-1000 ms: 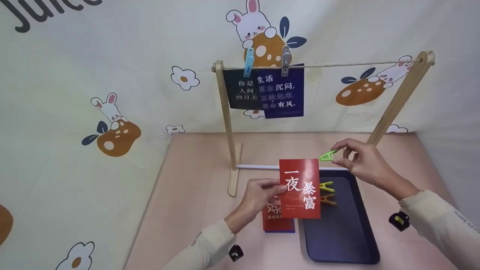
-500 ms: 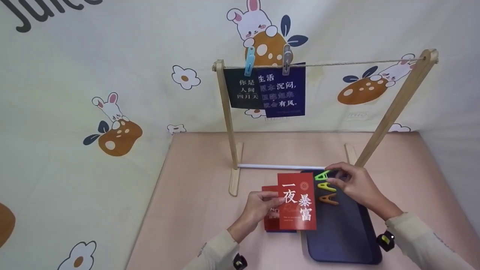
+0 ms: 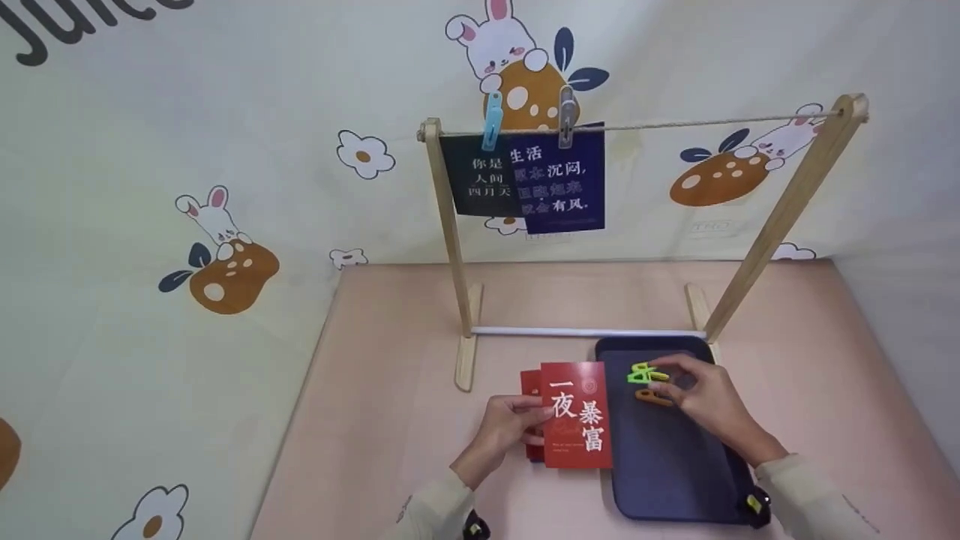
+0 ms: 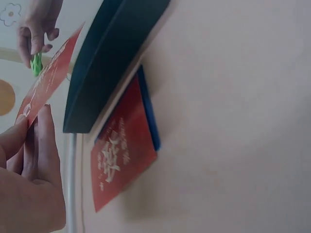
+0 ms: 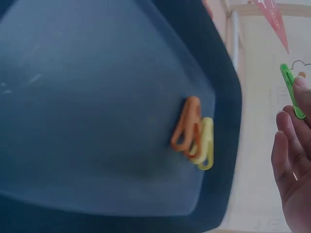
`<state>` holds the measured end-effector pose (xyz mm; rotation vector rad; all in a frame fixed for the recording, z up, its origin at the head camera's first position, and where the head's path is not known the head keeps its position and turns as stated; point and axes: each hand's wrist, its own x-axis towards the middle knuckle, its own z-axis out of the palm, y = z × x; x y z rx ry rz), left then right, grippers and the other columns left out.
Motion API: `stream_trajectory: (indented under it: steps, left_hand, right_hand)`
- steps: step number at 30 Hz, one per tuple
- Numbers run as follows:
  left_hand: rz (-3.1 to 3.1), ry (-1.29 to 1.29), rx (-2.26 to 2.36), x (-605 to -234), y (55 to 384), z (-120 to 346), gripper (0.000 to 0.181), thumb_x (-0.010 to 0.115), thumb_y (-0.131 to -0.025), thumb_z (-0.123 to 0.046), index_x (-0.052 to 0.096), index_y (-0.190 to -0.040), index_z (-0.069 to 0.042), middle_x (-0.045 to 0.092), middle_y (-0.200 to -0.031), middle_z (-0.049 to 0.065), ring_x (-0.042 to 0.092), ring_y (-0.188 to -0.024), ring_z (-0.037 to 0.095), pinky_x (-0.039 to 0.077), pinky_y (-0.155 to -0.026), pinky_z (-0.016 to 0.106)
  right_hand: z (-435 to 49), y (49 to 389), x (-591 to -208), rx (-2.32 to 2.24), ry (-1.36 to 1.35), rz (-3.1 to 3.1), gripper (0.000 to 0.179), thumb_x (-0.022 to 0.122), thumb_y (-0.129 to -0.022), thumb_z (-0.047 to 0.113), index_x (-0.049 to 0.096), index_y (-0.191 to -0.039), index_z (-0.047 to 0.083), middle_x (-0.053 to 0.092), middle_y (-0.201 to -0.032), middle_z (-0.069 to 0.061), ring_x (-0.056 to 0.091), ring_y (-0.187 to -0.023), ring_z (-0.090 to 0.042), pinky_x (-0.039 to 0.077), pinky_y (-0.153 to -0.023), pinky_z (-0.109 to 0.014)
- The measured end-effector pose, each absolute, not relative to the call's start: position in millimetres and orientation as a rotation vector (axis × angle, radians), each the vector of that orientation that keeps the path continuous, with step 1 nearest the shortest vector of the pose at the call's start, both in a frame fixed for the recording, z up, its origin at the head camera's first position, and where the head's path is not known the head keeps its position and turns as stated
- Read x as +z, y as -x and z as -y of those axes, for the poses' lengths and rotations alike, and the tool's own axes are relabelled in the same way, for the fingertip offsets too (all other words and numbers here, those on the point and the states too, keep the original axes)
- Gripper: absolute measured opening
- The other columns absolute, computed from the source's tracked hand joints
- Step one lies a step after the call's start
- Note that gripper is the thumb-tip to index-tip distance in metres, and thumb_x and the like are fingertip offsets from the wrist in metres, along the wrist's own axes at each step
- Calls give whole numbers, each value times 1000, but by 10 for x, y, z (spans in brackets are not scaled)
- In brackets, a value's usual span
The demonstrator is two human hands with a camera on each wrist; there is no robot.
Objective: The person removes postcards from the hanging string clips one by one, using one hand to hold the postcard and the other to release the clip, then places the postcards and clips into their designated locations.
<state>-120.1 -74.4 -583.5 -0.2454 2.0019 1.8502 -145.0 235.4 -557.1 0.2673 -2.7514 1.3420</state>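
My left hand [image 3: 504,429] pinches a red card [image 3: 577,442] with white characters by its left edge, upright and facing me. In my right hand [image 3: 709,397] is a green clothespin [image 3: 637,377], held between thumb and fingertips above the dark tray [image 3: 675,480]. It overlaps a yellow clothespin [image 3: 661,377] in the head view; an orange clothespin [image 5: 187,127] lies beside the yellow one in the tray. Behind the held card, partly hidden, another red card [image 4: 121,145] rests over a blue one [image 4: 148,107] on the table.
A wooden frame [image 3: 787,217] with a rope [image 3: 720,121] stands at the back. A blue clothespin [image 3: 492,120] and a grey clothespin [image 3: 566,120] hold a dark green card [image 3: 480,202] and a navy card [image 3: 566,217] on it. A white rod [image 3: 555,331] joins its feet.
Both hands have come down. The red card has moved down and slightly left with the left hand, and the green clothespin has dropped from above the tray's far edge to over the other clothespins.
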Motion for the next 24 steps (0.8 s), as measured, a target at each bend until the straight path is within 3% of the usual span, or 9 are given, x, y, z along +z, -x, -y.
stream_trajectory:
  steps: [5,12,20,24]
  left_hand:
    - [-2019,241,1821,-5937,1202,777,33,78,-87,-22,74,-115,-4,77,-105,11,76,-79,21,64,-67,35]
    - [-2010,272,1784,-6058,1220,844,21,76,-88,-14,76,-107,-3,78,-94,12,74,-74,17,64,-66,36]
    - [-1995,270,1764,-6147,1224,882,21,74,-90,-12,75,-106,0,77,-94,16,76,-76,23,64,-63,36]
    - [-2020,281,1723,-6171,1238,854,18,72,-91,-11,74,-105,0,77,-90,14,76,-75,22,64,-62,35]
  right_hand:
    - [-2405,1414,-5721,1218,-246,2818,32,85,-77,10,75,-107,7,76,-89,-10,60,-69,-3,47,-58,-17]
    - [-2450,1349,-5880,1027,-249,2887,30,87,-77,18,76,-104,11,72,-80,-1,48,-60,-2,38,-54,-20]
    - [-2459,1301,-5987,912,-306,2950,29,89,-74,18,77,-100,17,66,-92,3,61,-79,-12,44,-61,-23]
    - [-2503,1264,-6033,866,-300,3001,28,88,-76,20,77,-101,16,57,-87,3,56,-76,-11,41,-57,-20]
